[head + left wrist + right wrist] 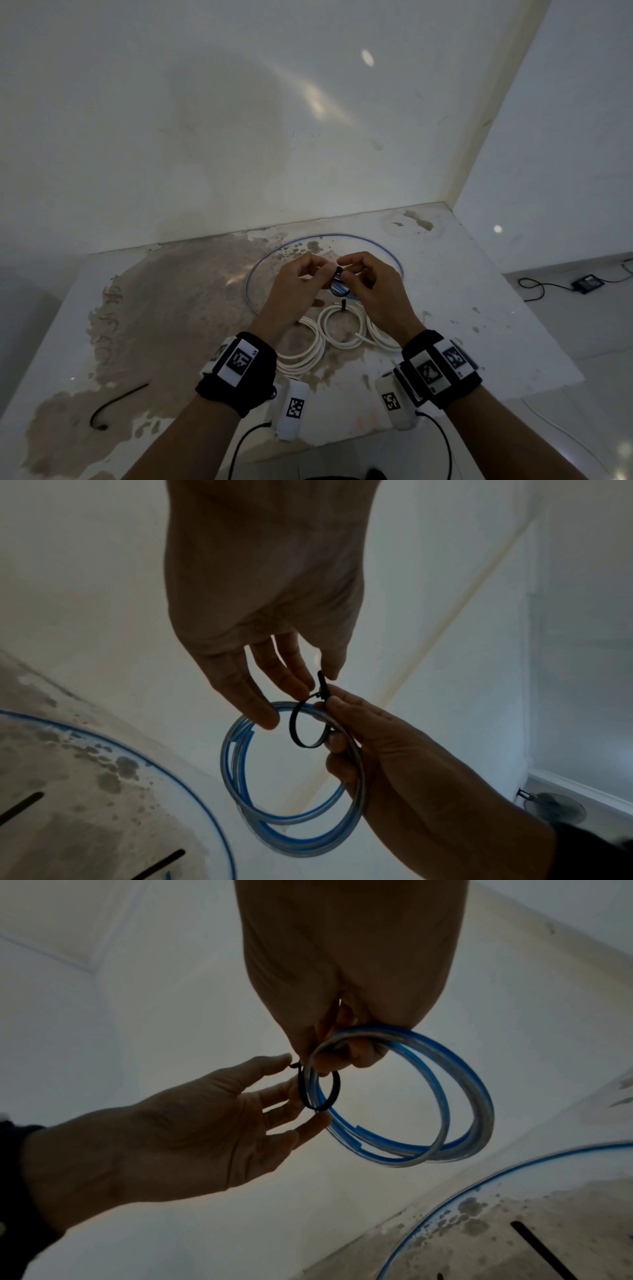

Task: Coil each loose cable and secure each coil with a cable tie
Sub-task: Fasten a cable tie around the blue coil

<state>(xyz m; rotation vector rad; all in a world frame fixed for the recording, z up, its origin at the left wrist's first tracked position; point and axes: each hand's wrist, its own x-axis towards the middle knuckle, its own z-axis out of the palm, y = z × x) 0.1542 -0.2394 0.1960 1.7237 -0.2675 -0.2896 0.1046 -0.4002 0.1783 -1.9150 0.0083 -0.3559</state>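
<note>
My two hands meet above the stained white table (445, 308). My right hand (352, 272) grips a small coil of blue cable (294, 829) with its fingers curled round the strands. A black cable tie (301, 742) forms a loose loop round that coil (479, 1096). The right thumb presses at the tie's (301, 1088) head. My left hand (308, 270) pinches the tie's tail between thumb and forefinger, its other fingers lying fairly straight beside the coil. A wide loop of blue cable (325, 236) lies flat on the table behind the hands.
White cable coils (301, 356) lie on the table just under my wrists, one with a black tie (343, 305) sticking up. A spare black tie (116, 404) lies near the front left. A wall stands close behind. On the floor at right sits a black device (585, 283) with its cord.
</note>
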